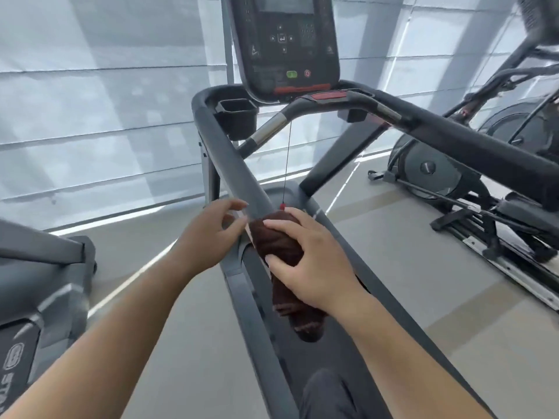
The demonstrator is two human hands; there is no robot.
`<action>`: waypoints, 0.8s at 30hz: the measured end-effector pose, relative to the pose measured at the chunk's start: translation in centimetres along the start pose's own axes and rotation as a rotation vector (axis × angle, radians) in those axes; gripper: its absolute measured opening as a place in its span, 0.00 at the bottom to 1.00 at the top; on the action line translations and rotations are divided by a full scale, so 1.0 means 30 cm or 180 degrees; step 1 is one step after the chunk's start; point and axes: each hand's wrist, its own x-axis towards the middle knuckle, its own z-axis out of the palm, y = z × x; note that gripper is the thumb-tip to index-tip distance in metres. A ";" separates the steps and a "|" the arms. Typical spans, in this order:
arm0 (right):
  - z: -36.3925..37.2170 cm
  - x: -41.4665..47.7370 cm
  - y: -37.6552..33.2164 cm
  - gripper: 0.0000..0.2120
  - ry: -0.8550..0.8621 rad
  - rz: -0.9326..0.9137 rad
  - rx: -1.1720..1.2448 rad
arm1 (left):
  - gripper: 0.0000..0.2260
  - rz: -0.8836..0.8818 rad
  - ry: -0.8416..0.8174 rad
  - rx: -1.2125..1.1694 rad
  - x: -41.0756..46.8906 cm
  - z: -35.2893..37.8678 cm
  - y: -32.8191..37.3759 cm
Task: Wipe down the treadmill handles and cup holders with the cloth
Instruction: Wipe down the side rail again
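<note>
A dark brown cloth [279,241] is wrapped over the near end of the treadmill's left handle [233,164], a grey bar running from the console toward me. My right hand [305,261] grips the cloth from above, fingers curled round it, and its loose end hangs down below my wrist. My left hand [211,229] hovers just left of the handle with fingers loosely spread, holding nothing. The left cup holder [237,114] sits beside the console; the right cup holder [355,114] is partly hidden behind the black right handle [472,146].
The console [284,43] stands at the top centre, with a red safety cord [287,164] hanging down to near the cloth. An elliptical machine [453,176] stands on the right, another treadmill [39,282] on the left. My leg [326,394] is over the belt.
</note>
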 end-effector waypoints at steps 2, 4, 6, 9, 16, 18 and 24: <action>0.034 -0.104 0.007 0.21 0.0602 0.0122 0.0096 | 0.11 0.0325 -0.0083 0.0152 0.027 -0.001 0.021; 0.081 -0.193 0.016 0.21 0.1172 0.0225 0.0267 | 0.10 0.0596 -0.0166 0.0257 0.070 0.011 0.029; 0.115 -0.237 0.019 0.21 0.1516 0.0308 0.0441 | 0.10 0.0785 -0.0191 0.0266 0.114 0.037 0.044; 0.115 -0.196 0.023 0.19 0.1676 0.0518 0.0610 | 0.12 0.0971 -0.0362 0.0350 0.157 0.105 0.056; 0.094 -0.132 0.008 0.17 0.1557 0.0549 0.0276 | 0.17 0.1048 -0.0144 0.0428 0.164 0.168 0.003; 0.128 -0.187 0.003 0.19 0.1619 0.0354 -0.0110 | 0.18 0.1065 -0.0195 0.0464 0.168 0.172 0.000; 0.139 -0.151 -0.038 0.19 0.1289 0.0002 -0.1121 | 0.14 0.1184 -0.0472 0.0174 0.177 0.113 -0.006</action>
